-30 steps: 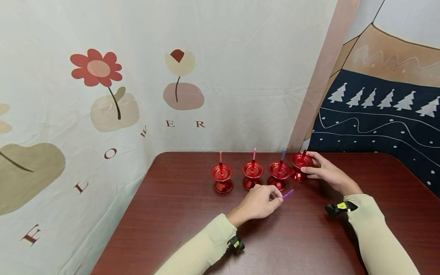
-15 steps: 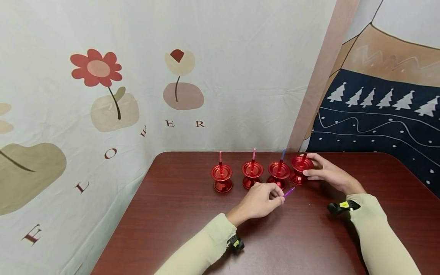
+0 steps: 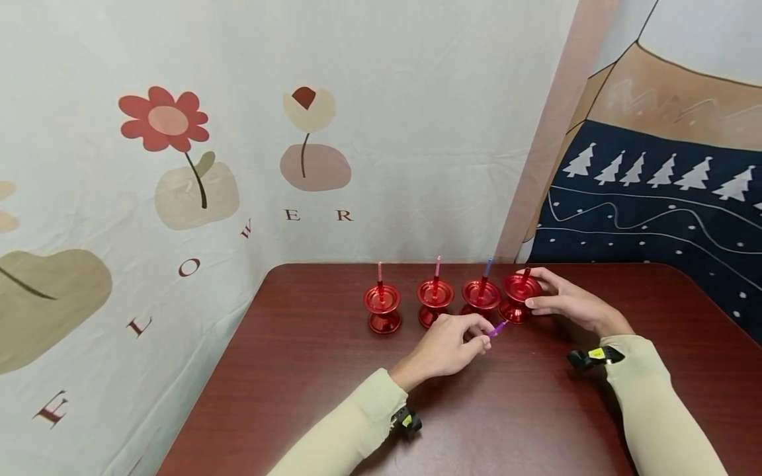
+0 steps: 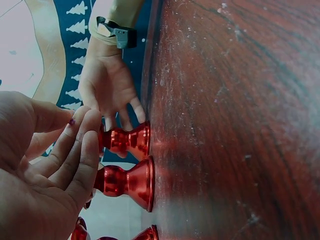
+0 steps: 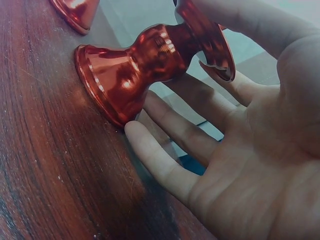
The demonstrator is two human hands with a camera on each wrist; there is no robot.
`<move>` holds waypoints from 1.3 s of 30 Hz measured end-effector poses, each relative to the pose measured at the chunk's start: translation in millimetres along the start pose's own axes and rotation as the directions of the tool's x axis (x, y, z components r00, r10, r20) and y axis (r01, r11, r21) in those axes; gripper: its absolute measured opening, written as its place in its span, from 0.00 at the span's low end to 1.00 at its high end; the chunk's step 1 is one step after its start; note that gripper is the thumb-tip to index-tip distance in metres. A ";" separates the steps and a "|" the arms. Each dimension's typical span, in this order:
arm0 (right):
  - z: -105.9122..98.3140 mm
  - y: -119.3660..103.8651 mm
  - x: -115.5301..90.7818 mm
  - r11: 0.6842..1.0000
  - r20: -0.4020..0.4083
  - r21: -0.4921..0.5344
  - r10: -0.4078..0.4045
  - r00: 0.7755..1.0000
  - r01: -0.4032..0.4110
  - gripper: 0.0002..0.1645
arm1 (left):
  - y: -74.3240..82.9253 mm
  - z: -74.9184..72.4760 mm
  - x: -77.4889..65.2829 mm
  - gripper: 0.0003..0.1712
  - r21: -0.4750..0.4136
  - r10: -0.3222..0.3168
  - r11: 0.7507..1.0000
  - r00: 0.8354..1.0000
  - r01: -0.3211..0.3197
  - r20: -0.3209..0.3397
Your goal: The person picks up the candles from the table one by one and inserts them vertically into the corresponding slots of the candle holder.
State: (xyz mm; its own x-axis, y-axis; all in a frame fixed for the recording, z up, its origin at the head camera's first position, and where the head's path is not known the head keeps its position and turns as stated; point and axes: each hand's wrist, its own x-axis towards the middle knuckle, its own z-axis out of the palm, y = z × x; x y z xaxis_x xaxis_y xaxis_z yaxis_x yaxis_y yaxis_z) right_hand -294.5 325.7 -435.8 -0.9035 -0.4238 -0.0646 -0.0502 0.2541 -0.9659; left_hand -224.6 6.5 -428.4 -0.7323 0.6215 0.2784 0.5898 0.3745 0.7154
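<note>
My left hand (image 3: 446,345) pinches a thin purple candle (image 3: 497,328) between thumb and fingertips, just in front of the third red candle holder (image 3: 481,295). In the left wrist view only the candle's end (image 4: 72,121) shows. At the row's right end, my right hand (image 3: 574,305) grips the rim of a shiny red candle holder (image 3: 515,311), thumb in front and fingers behind. Its upright socket (image 3: 526,275) shows no candle. In the right wrist view, its flared foot (image 5: 107,80) is on or close to the tabletop.
Two more red holders stand leftward, the second (image 3: 431,314) and the leftmost (image 3: 384,321), bearing a pink candle (image 3: 438,267) and a reddish-pink candle (image 3: 380,272). A blue candle (image 3: 488,267) rises from the third. Behind the brown table (image 3: 286,370) hangs a printed cloth (image 3: 417,165).
The right hand has shifted the rightmost holder slightly toward the person. The purple candle in my left hand has risen a little in the head view, its tip now nearer that holder.
</note>
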 end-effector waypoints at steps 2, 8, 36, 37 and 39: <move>0.0 0.3 0.0 1.000 -0.001 0.000 0.001 1.000 -0.001 0.45 | 1.1 -0.3 0.5 0.08 -0.014 -0.001 1.000 1.000 0.001 -0.013; -0.1 1.8 0.6 1.000 0.010 0.021 -0.015 1.000 0.015 0.44 | 5.7 1.3 5.7 0.05 -0.043 -0.014 0.999 0.999 0.013 -0.031; -2.4 1.1 -2.7 0.999 0.032 0.037 -0.019 0.999 0.018 0.42 | 25.4 14.8 72.8 0.09 -0.054 -0.069 0.997 0.977 0.059 -0.203; -1.7 0.7 -2.6 0.999 0.032 0.041 -0.023 0.999 0.022 0.41 | 25.6 15.8 74.9 0.09 -0.051 -0.066 0.997 0.977 0.057 -0.204; -0.5 0.0 -2.0 0.998 0.036 0.048 -0.030 0.999 0.028 0.39 | 25.8 17.7 78.7 0.09 -0.053 -0.059 0.997 0.977 0.049 -0.204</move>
State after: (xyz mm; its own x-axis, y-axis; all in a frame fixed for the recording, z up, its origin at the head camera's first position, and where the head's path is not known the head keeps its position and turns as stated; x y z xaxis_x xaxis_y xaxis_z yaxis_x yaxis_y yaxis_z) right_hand -292.9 327.0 -435.5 -0.8858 -0.4619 -0.0446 -0.0549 0.1999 -0.9783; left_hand -260.9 77.3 -399.4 -0.8196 0.4450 0.3608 0.5344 0.3670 0.7614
